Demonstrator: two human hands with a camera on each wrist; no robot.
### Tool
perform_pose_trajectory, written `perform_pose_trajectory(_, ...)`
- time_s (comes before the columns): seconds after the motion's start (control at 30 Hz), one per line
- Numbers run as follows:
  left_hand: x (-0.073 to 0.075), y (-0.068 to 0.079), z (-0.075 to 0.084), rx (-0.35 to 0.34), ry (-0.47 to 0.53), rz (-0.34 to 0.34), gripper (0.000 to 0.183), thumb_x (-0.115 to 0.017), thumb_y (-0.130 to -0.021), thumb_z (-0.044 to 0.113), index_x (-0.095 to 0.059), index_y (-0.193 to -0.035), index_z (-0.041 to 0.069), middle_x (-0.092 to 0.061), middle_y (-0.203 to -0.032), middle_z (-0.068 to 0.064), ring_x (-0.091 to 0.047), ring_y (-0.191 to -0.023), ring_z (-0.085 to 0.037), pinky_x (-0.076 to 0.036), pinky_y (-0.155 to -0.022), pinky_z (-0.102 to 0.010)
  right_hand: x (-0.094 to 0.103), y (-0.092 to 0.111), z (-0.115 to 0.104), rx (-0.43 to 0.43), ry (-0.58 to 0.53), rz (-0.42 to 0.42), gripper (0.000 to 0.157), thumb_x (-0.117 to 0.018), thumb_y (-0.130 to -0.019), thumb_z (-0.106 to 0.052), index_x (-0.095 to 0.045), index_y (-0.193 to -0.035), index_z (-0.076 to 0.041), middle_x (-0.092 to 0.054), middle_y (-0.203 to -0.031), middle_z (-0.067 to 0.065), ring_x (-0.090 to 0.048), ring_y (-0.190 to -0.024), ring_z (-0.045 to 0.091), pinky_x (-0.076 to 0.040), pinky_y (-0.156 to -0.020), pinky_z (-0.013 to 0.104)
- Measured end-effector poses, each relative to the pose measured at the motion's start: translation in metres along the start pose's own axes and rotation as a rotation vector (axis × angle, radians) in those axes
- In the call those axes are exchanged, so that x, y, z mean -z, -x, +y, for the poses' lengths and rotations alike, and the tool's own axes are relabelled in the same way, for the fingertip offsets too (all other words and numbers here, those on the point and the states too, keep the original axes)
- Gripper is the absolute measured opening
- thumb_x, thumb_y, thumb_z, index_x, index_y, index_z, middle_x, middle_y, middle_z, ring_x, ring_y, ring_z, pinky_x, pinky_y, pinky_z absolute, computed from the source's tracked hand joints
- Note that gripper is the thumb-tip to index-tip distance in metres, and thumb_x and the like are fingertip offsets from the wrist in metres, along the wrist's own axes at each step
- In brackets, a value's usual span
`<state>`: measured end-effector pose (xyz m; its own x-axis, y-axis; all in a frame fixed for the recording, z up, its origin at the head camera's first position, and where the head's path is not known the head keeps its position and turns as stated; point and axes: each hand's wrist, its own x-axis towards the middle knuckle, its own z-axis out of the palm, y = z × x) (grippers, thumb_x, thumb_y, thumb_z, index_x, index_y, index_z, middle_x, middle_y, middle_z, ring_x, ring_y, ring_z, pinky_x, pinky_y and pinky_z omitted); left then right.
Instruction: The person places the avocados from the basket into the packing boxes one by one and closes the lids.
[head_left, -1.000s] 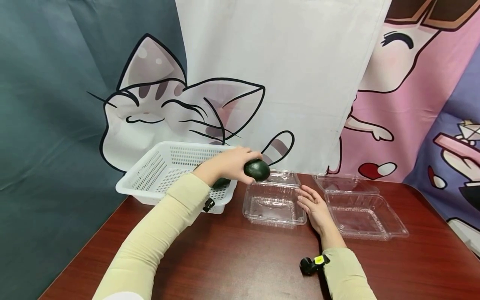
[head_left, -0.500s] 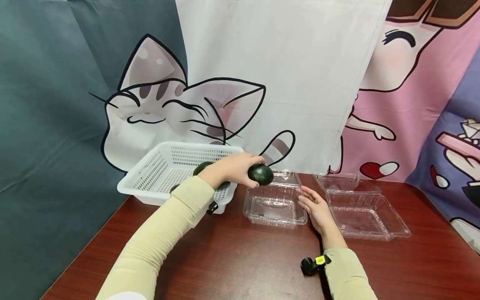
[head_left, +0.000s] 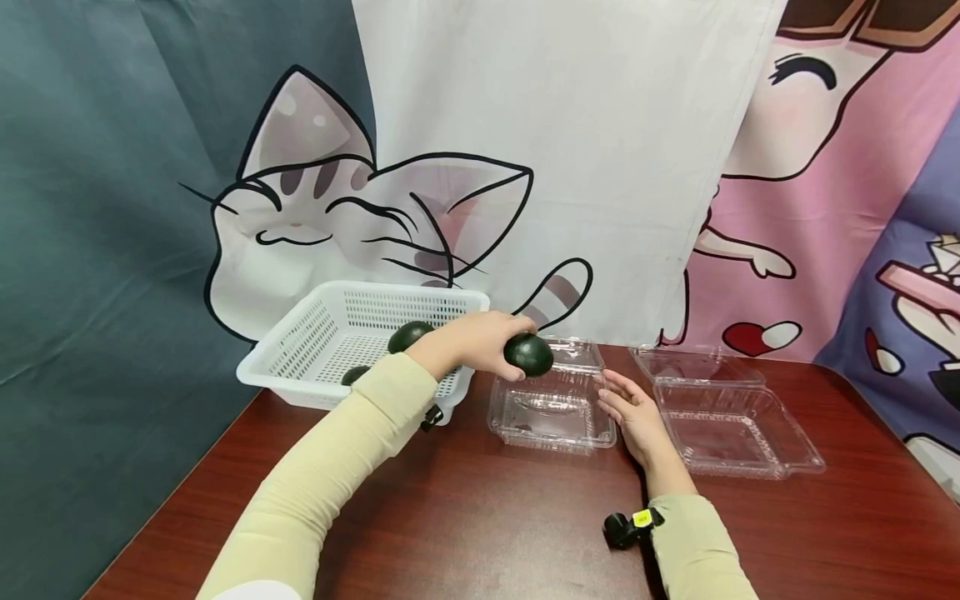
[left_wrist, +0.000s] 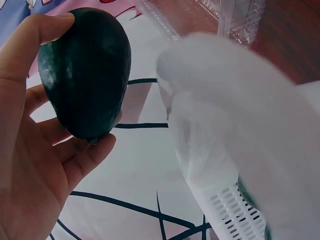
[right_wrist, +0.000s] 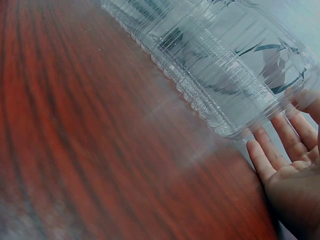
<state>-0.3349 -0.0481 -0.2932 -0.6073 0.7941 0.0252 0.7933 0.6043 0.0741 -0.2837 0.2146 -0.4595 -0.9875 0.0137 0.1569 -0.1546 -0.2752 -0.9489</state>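
Note:
My left hand [head_left: 487, 342] grips a dark green avocado [head_left: 529, 355] and holds it over the back left part of a clear plastic clamshell box [head_left: 551, 421]. In the left wrist view, the thumb lies across the upper end of this glossy avocado [left_wrist: 87, 75] and the fingers curl behind and below it. The box's lid is folded back. My right hand [head_left: 633, 421] rests at the right side of the same box, its fingers fairly straight. From the right wrist, the fingertips [right_wrist: 260, 135] show right at the box's clear wall [right_wrist: 210, 75].
A white perforated basket [head_left: 292, 367] stands at the left, with avocados [head_left: 409, 336] in it, partly hidden by my left arm. To the right is a second clear clamshell box [head_left: 735, 433], lid folded back. Printed cloth hangs behind the reddish-brown table [head_left: 480, 517].
My left hand has carried the avocado slightly right and down, from near the basket's edge to over the box. More avocados show in the basket. The right hand stays at the box's side.

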Motion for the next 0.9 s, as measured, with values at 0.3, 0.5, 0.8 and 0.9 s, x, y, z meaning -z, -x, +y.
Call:
perform_pose_trajectory(0.3, -0.001, -0.006, 0.008, -0.024, -0.030, -0.028, 0.060, -0.070, -0.072, 0.042, -0.050, -0.123, 0.019, -0.059, -0.103, 0.001, -0.054, -0.091, -0.012, -0.044, -0.078, -0.029, -0.001, 0.002, -0.003, -0.008, -0.002, 0.002, 0.054, -0.055, -0.091, -0.001, -0.029, -0.136, 0.012, -0.062, -0.108, -0.005, -0.056, -0.102, 0.010, -0.045, -0.088, 0.024)
perform_pose_trajectory(0.5, -0.006, -0.007, 0.011, -0.015, -0.036, -0.053, 0.059, -0.070, -0.072, 0.042, -0.049, -0.123, 0.020, -0.058, -0.103, 0.000, -0.054, -0.091, -0.012, -0.045, -0.077, -0.030, -0.001, 0.002, -0.002, -0.003, -0.005, -0.003, 0.052, -0.053, -0.091, 0.001, -0.029, -0.136, 0.012, -0.063, -0.108, -0.005, -0.058, -0.101, 0.010, -0.045, -0.088, 0.025)
perform_pose_trajectory(0.8, -0.015, -0.010, 0.018, 0.001, -0.051, -0.079, 0.059, -0.070, -0.071, 0.042, -0.049, -0.121, 0.019, -0.060, -0.102, 0.000, -0.056, -0.090, -0.013, -0.045, -0.078, -0.029, -0.001, 0.001, -0.001, 0.004, -0.003, 0.000, 0.052, -0.052, -0.091, 0.003, -0.028, -0.135, 0.014, -0.063, -0.106, -0.006, -0.059, -0.100, 0.009, -0.046, -0.086, 0.024)
perform_pose_trajectory(0.9, -0.018, -0.012, 0.021, 0.012, -0.061, -0.102, 0.056, -0.070, -0.071, 0.042, -0.050, -0.118, 0.019, -0.059, -0.099, 0.001, -0.056, -0.085, -0.014, -0.045, -0.074, -0.029, -0.001, 0.002, -0.002, 0.003, -0.006, 0.004, 0.052, -0.051, -0.091, 0.004, -0.027, -0.136, 0.014, -0.063, -0.105, -0.007, -0.059, -0.099, 0.009, -0.046, -0.085, 0.023)
